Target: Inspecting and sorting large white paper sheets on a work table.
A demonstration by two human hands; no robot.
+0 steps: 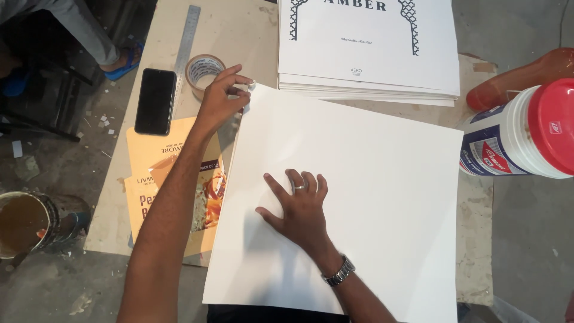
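Starting at the far left, a tin can [27, 222] of brown liquid stands on the floor, just off the edge of the low table [236, 27]. Next along, a black phone [155, 100] lies face up on the table, with a steel ruler [187, 37] running up beside it and a roll of clear tape [203, 70] near the ruler's lower end. Below the phone an orange printed packet [152, 173] lies flat, partly under my left forearm.

My left hand [220, 98] reaches over that packet to the upper left corner of the large white sheet [371, 179], and its grip is closed on that corner, thumb and fingertips pinching the edge just beside the tape roll. The sheet lies across the middle of the table, tilted a little, its near edge hanging past the table toward me.

My right hand [302, 209] rests flat on the sheet left of its middle, grip open, fingers spread and palm pressed down; there is a ring on one finger and a metal watch [339, 272] on the wrist.

Above the sheet a stack of printed white sheets [368, 54] lies at the far edge of the table. To the right a white tub with a red lid [520, 134] lies on its side, touching the sheet's right corner, and a reddish bottle [520, 78] lies behind it.
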